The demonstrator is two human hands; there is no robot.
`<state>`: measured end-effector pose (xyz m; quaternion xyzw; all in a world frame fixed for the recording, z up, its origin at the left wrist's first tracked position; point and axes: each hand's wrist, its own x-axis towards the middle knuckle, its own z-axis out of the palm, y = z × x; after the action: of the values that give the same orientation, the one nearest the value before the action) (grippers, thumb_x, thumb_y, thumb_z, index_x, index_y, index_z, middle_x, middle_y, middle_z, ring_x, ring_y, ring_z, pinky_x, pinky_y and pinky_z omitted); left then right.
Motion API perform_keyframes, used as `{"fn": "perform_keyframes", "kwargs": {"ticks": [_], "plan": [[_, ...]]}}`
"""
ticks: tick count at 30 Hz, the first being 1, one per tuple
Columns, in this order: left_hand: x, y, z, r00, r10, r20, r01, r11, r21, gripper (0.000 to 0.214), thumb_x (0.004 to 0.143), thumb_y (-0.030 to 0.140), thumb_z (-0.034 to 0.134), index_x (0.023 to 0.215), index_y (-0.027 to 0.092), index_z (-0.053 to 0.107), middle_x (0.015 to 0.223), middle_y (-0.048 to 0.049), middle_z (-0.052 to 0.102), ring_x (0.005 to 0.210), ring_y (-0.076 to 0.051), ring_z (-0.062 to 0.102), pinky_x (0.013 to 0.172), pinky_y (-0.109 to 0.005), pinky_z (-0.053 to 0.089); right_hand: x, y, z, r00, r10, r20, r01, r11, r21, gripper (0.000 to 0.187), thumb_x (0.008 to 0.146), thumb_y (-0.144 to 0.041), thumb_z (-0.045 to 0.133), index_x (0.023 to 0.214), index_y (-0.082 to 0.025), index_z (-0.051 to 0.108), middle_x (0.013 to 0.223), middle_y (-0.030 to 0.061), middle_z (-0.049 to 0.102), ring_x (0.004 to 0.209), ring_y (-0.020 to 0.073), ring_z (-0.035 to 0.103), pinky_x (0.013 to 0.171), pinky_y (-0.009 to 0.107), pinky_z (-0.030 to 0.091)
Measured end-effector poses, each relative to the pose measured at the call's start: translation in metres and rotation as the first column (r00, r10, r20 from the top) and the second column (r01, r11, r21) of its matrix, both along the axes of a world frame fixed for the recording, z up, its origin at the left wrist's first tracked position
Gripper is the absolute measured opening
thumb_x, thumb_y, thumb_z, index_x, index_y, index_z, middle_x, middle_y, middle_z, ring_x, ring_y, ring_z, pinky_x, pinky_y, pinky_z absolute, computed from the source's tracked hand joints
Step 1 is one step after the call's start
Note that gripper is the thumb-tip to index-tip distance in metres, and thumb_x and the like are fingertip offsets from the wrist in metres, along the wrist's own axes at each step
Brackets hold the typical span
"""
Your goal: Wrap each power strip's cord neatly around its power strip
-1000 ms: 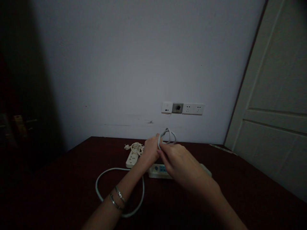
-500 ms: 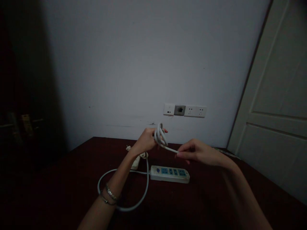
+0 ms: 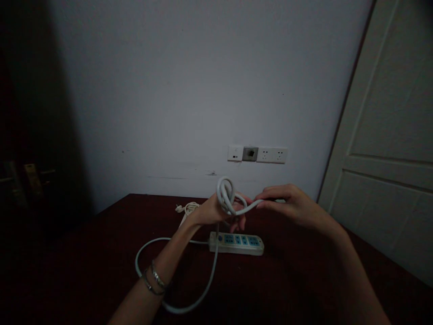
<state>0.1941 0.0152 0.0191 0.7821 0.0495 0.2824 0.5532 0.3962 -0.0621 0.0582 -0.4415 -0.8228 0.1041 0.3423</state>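
Note:
A white power cord (image 3: 203,295) runs from the left end of a power strip (image 3: 238,243) with blue sockets, loops across the table and rises to my hands. Several turns of it are coiled around my left hand (image 3: 216,210), whose fingers are curled and partly hidden behind the coil. My right hand (image 3: 287,203) pinches a stretch of the cord between thumb and fingertips, just to the right of the coil. The strip lies flat on the table below both hands.
Behind my left wrist lies another white strip with a bundled cord and plug (image 3: 189,207), partly covered. The dark red table (image 3: 277,289) meets a pale wall carrying sockets (image 3: 272,155). A white door (image 3: 389,135) stands at the right, a dark door handle (image 3: 40,174) at the left.
My right hand has come up and closer to the left one, bringing its stretch of cord along. The left hand has turned and lowered slightly, and the coil looks rounder.

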Motion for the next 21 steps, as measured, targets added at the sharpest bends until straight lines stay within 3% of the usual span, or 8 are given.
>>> {"fn": "perform_keyframes", "kwargs": {"ticks": [5,10,15,21], "plan": [[0.010,0.003,-0.004,0.986,0.045,0.158,-0.023,0.990,-0.137,0.028,0.080,0.033,0.058,0.098,0.016,0.047,0.057,-0.0028,0.063,0.038,-0.012,0.056,0.036,-0.019,0.040,-0.002,0.002,-0.003,0.991,-0.101,0.085,0.085,0.981,0.175,0.023,0.086,-0.034,0.054,0.085,-0.017,0.069,0.079,0.0047,0.066,0.074,0.0146,0.058,0.069,0.026,0.042],[0.013,0.007,-0.004,0.956,0.156,0.249,-0.128,0.984,-0.121,0.030,0.077,0.034,0.061,0.096,0.015,0.047,0.055,-0.0007,0.063,0.036,-0.012,0.055,0.038,-0.021,0.045,-0.002,0.012,-0.010,0.923,-0.278,0.267,0.221,0.949,0.225,0.025,0.085,-0.034,0.050,0.089,-0.017,0.068,0.081,0.0064,0.064,0.072,0.0159,0.056,0.068,0.028,0.041],[0.011,0.006,-0.002,0.949,0.203,0.240,-0.189,0.979,-0.083,0.045,0.073,0.036,0.067,0.107,0.010,0.053,0.057,-0.0024,0.064,0.042,-0.013,0.059,0.039,-0.020,0.045,-0.008,0.023,-0.015,0.884,-0.355,0.304,0.325,0.934,0.146,0.026,0.078,-0.034,0.054,0.092,-0.018,0.069,0.078,0.0061,0.065,0.063,0.0145,0.056,0.060,0.025,0.039],[0.011,0.005,-0.001,0.926,0.287,0.244,-0.272,0.958,-0.095,0.048,0.078,0.036,0.063,0.117,0.010,0.054,0.056,-0.0011,0.062,0.045,-0.011,0.058,0.043,-0.020,0.046,-0.007,0.034,-0.026,0.880,-0.310,0.360,0.343,0.939,-0.029,0.032,0.081,-0.036,0.047,0.062,-0.016,0.063,0.054,0.0029,0.058,0.048,0.0116,0.047,0.048,0.024,0.030]]}}
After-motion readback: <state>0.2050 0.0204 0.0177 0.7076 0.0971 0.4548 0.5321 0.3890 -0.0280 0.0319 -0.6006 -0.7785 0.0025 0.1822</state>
